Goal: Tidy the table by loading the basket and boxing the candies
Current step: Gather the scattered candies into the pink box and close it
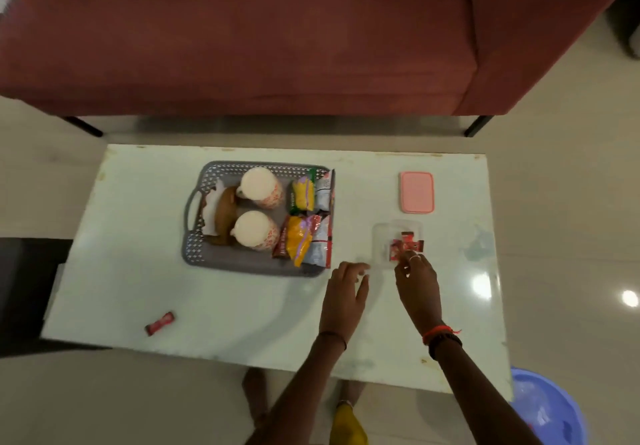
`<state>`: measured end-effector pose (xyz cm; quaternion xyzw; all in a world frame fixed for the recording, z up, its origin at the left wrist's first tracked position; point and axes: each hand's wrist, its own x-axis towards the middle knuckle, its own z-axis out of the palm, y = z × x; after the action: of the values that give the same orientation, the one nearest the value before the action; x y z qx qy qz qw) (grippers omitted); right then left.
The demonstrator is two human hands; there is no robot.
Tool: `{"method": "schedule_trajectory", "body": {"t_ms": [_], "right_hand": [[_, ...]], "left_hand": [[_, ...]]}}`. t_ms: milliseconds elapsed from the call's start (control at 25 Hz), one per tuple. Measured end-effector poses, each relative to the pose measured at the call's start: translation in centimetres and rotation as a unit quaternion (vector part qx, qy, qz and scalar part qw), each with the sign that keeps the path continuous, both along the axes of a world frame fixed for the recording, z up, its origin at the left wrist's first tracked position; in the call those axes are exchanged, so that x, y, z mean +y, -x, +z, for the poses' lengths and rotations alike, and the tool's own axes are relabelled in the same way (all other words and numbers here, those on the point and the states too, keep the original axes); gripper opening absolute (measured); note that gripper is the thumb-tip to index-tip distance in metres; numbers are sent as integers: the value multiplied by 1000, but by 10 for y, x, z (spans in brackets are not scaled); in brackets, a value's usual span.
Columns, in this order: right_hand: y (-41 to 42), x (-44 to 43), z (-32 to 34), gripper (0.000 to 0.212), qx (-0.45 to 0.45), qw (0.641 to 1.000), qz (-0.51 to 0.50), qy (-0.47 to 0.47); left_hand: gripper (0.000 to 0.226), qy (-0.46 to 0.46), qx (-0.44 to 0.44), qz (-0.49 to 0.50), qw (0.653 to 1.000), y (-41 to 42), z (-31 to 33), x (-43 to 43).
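A grey perforated basket (pixel 195 236) sits mid-table, holding two white cups, a brown item and several snack packets. To its right stands a clear plastic box (pixel 381 236) with red candies (pixel 407 244) inside. Its pink lid (pixel 417 192) lies apart, farther back. My right hand (pixel 417 280) hovers at the box's near edge, fingertips pinched at a red candy over the box. My left hand (pixel 346 292) rests flat on the table just left of the box, fingers apart, holding nothing. One red candy (pixel 160 323) lies alone near the table's front left.
The white table (pixel 138 236) has a dark red sofa (pixel 242 35) behind it. A blue plastic tub (pixel 547 406) stands on the floor at the right front corner. My feet show below the table's front edge.
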<state>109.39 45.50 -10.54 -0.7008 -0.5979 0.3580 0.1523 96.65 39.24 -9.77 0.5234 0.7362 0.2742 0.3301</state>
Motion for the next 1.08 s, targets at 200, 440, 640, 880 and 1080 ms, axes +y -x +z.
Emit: {"method": "schedule_trajectory", "body": {"t_ms": [200, 440, 640, 880, 1080], "right_hand": [[93, -72, 1, 20, 14, 991, 129, 13], [201, -131, -21, 22, 12, 981, 187, 49], [222, -140, -44, 21, -6, 984, 168, 57], [167, -108, -42, 20, -21, 996, 67, 58], [96, -59, -32, 23, -19, 996, -57, 60]], "left_hand": [[22, -13, 66, 170, 983, 119, -11, -122], [46, 174, 230, 228, 930, 285, -43, -199], [33, 210, 206, 190, 937, 345, -77, -206], [24, 129, 84, 177, 972, 305, -66, -190], [23, 67, -21, 79, 994, 176, -36, -165]]}}
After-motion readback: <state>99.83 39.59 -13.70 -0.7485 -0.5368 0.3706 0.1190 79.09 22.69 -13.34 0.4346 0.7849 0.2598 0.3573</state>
